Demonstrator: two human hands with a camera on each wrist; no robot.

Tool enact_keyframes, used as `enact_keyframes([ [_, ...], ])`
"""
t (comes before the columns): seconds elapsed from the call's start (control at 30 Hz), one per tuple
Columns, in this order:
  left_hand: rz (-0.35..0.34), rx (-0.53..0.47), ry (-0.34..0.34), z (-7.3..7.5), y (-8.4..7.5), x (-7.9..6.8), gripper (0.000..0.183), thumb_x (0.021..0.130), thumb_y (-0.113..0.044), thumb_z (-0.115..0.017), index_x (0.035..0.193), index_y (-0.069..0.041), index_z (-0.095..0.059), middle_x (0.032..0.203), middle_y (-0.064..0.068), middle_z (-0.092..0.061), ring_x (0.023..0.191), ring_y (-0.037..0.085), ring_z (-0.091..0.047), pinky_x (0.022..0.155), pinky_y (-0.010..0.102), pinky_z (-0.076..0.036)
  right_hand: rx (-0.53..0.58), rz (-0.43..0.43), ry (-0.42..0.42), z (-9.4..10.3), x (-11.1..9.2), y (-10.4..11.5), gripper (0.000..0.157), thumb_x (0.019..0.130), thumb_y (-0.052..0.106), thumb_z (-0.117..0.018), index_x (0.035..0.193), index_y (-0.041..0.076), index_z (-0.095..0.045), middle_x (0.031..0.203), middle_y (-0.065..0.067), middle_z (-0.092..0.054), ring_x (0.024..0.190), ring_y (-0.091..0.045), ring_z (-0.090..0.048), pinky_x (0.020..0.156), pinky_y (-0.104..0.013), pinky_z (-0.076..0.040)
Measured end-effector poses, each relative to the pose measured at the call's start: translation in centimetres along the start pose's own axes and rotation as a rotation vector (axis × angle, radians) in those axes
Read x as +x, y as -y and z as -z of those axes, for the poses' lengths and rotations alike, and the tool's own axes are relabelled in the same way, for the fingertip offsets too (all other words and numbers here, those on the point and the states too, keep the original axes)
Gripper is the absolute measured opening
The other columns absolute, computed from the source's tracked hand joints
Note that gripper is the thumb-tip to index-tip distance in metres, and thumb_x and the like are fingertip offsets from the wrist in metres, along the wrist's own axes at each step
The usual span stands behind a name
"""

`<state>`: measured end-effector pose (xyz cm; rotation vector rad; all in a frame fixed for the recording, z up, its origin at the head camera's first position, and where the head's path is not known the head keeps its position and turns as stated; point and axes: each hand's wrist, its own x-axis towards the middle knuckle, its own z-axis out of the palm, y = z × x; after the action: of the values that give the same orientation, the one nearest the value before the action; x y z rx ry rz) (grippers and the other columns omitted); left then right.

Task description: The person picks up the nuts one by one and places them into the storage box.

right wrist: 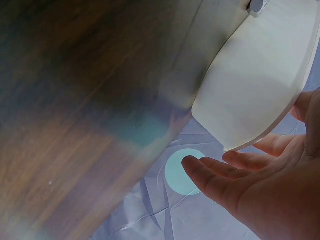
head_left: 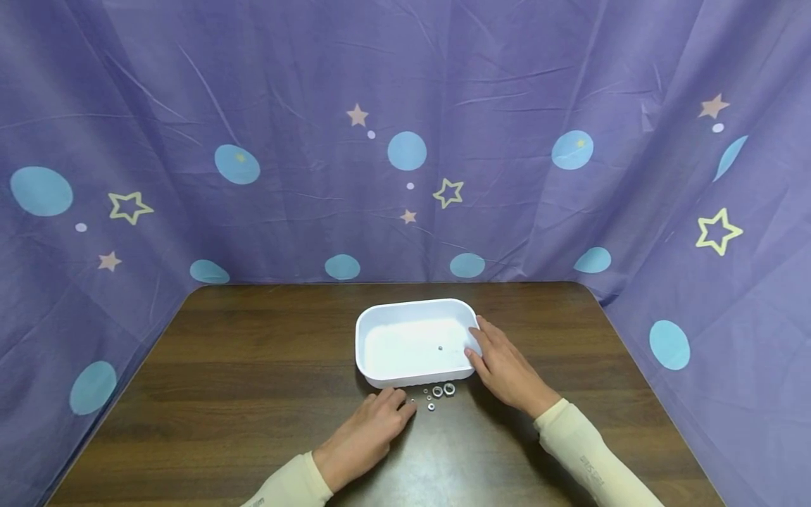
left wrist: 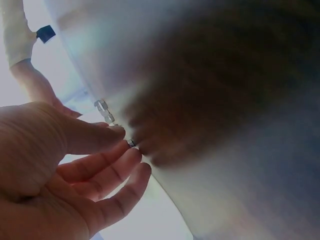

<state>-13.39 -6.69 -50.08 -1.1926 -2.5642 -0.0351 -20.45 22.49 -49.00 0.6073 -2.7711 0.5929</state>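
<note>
A white rectangular plastic box [head_left: 365, 355] stands on the table with one small nut [head_left: 440, 348] inside. My right hand [head_left: 510, 370] holds the box's right end, with digits over the rim and other fingers along the outside wall, as the right wrist view shows. Just in front of the box lie several metal hex nuts, among them a large nut [head_left: 449, 389] and a smaller nut [head_left: 431, 407]. My left hand [head_left: 374, 428] is at the left of these nuts, fingers loosely bent and fingertips close to a tiny nut [head_left: 413, 401]. In the left wrist view, a nut [left wrist: 131, 143] shows just past the fingertips.
The brown wooden table [head_left: 253, 366] extends around the box on all sides. A purple curtain [head_left: 304, 141] with stars and blue dots hangs behind the table and along both sides.
</note>
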Motion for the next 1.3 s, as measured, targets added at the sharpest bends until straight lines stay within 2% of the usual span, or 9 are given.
enact_keyframes([
  [0.4, -0.028, 0.012, -0.009, -0.07, 0.39, 0.06, 0.039, 0.071, 0.005, -0.076, 0.103, -0.014, -0.066, 0.086, 0.0, -0.054, 0.079, 0.018, -0.052, 0.061, 0.031, -0.047, 0.002, 0.001, 0.0, -0.06, -0.05, -0.03, 0.052, 0.104, 0.033, -0.054, 0.142, -0.002, -0.052, 0.157, -0.023, -0.037, 0.143, -0.037, -0.039, 0.115, -0.052, -0.034],
  [0.9, 0.009, 0.084, -0.003, -0.01, 0.35, 0.08, 0.036, 0.071, 0.001, -0.077, 0.101, -0.015, -0.067, 0.086, 0.001, -0.056, 0.081, 0.02, -0.055, 0.057, 0.031, -0.044, 0.018, -0.009, 0.002, 0.05, -0.13, 0.19, 0.052, 0.103, 0.034, -0.055, 0.142, -0.002, -0.052, 0.158, -0.023, -0.036, 0.143, -0.039, -0.039, 0.114, -0.054, -0.034],
  [1.3, -0.014, 0.087, -0.014, 0.25, 0.34, -0.17, 0.036, 0.069, 0.0, -0.077, 0.1, -0.015, -0.067, 0.085, 0.002, -0.057, 0.08, 0.02, -0.055, 0.059, 0.032, -0.045, 0.013, -0.008, -0.001, -0.13, -0.14, -0.01, 0.052, 0.104, 0.035, -0.053, 0.141, -0.001, -0.053, 0.157, -0.023, -0.037, 0.143, -0.039, -0.039, 0.114, -0.054, -0.034],
])
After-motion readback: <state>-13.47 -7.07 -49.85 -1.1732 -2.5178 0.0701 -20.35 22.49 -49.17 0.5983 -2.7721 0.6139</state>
